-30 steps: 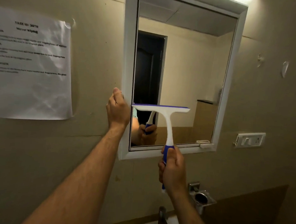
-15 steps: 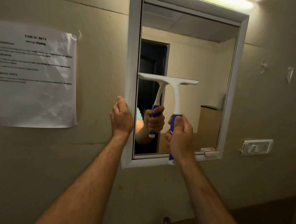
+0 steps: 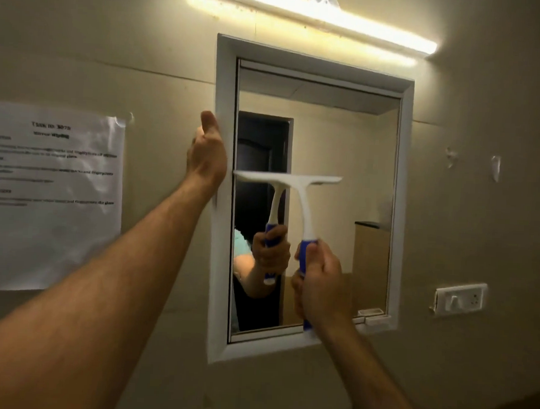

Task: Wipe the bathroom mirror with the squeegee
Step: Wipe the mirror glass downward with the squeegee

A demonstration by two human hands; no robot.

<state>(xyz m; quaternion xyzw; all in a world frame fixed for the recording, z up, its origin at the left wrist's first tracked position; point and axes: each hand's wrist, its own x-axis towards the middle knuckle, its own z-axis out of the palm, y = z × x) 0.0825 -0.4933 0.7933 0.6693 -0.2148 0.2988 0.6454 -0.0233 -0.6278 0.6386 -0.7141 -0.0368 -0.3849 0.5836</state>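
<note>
A white-framed bathroom mirror hangs on the beige wall. My right hand is closed around the blue grip of a white squeegee. Its blade lies level against the glass, about halfway up the left half of the mirror, and its left end reaches the frame's inner edge. My left hand rests against the outer left side of the frame with fingers straight and holds nothing. The glass reflects my right hand and the squeegee.
A printed sheet is taped to the wall left of the mirror. A lit tube light runs above it. A white switch plate sits at the right, and two small wall hooks above that.
My right hand has carried the squeegee upward, from the lower glass to mid-height. My left hand has slid up the frame's left side. The view has tilted upward, so the tap and holder are out of view.
</note>
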